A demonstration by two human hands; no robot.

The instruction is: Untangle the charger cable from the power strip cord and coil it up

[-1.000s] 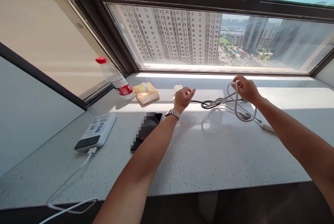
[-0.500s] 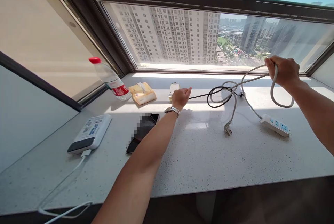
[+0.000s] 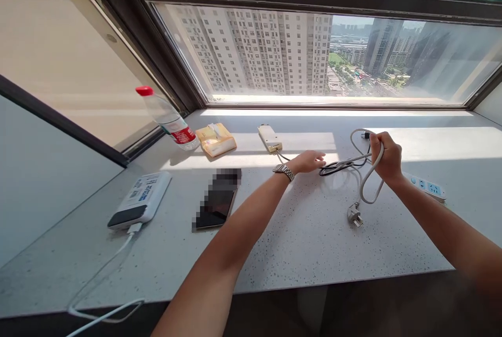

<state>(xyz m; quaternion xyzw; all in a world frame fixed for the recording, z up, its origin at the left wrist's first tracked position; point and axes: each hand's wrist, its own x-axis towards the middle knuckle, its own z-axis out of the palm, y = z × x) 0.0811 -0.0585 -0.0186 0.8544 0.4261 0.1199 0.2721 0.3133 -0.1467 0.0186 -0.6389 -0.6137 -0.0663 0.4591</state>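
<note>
My right hand (image 3: 386, 158) is closed around a looped grey power cable (image 3: 372, 177), held just above the counter. The grey three-pin plug (image 3: 355, 215) of that cable hangs below it, at the counter. Close to the tangle, my left hand (image 3: 309, 161), a metal watch (image 3: 284, 171) on its wrist, has its fingers stretched out beside a coiled black cable (image 3: 329, 169). Behind the left wrist lies a cream power strip (image 3: 270, 138) with a dark cord. A white power strip with blue sockets (image 3: 427, 186) is partly hidden by my right forearm.
On the left are a red-capped bottle (image 3: 176, 127), a tissue pack (image 3: 217, 140), a white power bank (image 3: 141, 198) with a white cable, and a partly blurred phone (image 3: 217, 201). A black plug (image 3: 365, 135) lies behind the tangle. Windows border the speckled counter (image 3: 298, 253).
My right hand has come left and down with the grey cable. My left hand has moved right, away from the cream power strip, to the black coil.
</note>
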